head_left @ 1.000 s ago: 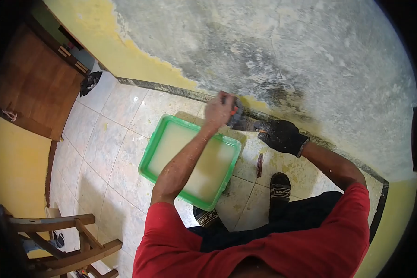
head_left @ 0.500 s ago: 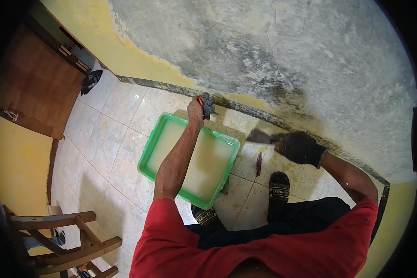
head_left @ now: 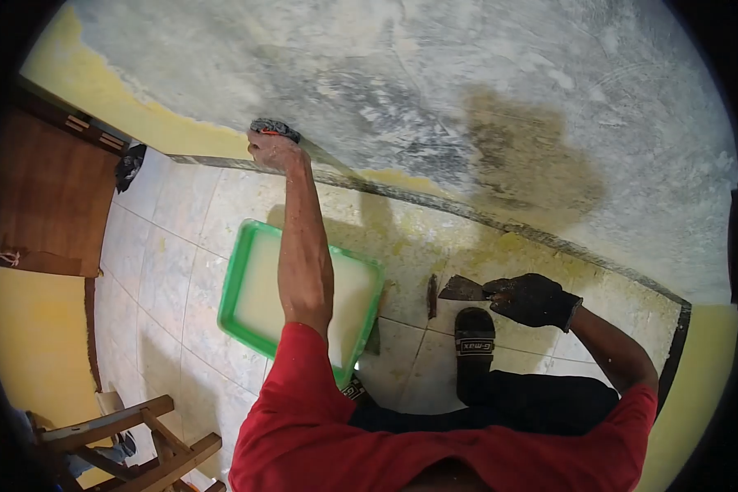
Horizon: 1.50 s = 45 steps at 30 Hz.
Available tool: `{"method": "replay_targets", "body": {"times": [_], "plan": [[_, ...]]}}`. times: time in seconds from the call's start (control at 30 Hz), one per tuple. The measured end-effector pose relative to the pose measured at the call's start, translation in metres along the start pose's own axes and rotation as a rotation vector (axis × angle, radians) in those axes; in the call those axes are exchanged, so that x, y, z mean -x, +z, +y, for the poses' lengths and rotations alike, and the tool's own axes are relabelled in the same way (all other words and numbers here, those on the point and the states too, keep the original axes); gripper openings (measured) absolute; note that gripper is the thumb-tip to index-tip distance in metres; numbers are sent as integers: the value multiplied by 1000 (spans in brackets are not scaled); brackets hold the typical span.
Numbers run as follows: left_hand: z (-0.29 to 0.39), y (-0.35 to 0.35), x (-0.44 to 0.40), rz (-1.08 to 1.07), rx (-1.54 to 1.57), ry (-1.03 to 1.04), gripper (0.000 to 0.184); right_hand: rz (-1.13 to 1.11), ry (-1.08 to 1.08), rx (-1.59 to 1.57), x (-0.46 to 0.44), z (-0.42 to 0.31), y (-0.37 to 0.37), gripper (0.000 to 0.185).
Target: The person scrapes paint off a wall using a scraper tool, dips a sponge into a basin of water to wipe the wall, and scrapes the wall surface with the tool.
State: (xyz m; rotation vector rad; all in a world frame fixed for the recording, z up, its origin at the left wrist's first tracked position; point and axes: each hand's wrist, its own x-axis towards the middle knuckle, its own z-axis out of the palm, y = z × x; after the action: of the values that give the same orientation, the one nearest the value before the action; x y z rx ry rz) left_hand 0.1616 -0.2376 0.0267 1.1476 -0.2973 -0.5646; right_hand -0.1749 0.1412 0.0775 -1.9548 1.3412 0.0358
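My bare left hand (head_left: 277,152) is closed around a dark grey, wet-looking wad with an orange strip (head_left: 275,128), held against or close to the lower wall; its exact kind is unclear. My right hand (head_left: 533,300), in a dark glove, grips a putty knife (head_left: 463,288) low over the floor, its broad blade pointing left. The wall (head_left: 361,49) is mostly bare grey, with a brown damp patch (head_left: 525,156) right of centre. Beneath my left forearm stands a green tray (head_left: 231,299) of cloudy whitish liquid.
A narrow dark strip (head_left: 432,297) lies on the tiled floor (head_left: 172,246) beside the blade. Near my feet is a black sandal (head_left: 475,344). A wooden frame (head_left: 111,426) stands lower left, and a black bag (head_left: 129,168) sits by the brown door (head_left: 49,189).
My left hand has moved up and left with the wad, from above the tray to the wall. My right hand has drawn the putty knife back from the wall's base. The damp patch looks larger.
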Motion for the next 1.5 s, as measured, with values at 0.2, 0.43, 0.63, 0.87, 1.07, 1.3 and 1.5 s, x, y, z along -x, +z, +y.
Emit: {"method": "replay_targets", "body": {"times": [0.2, 0.43, 0.63, 0.87, 1.07, 1.3, 1.5], "plan": [[-8, -17, 139, -38, -136, -56, 58, -72, 64, -5, 2, 23, -2, 38], [-124, -77, 297, -362, -291, -198, 39, -92, 9, -18, 2, 44, 13, 36], [-147, -72, 117, -235, -409, 29, 44, -242, 99, -90, 27, 50, 49, 34], [-147, -53, 229, -320, -784, 461, 33, -195, -25, -103, 38, 56, 68, 35], [-59, -68, 389, -363, -113, -730, 41, -297, 44, -104, 41, 50, 80, 39], [-70, -63, 278, -961, -1547, 270, 64, -234, 237, -278, 35, 40, 53, 41], [-129, -51, 408, -1059, -1766, 141, 55, -249, 122, -182, 21, 36, 50, 39]]}}
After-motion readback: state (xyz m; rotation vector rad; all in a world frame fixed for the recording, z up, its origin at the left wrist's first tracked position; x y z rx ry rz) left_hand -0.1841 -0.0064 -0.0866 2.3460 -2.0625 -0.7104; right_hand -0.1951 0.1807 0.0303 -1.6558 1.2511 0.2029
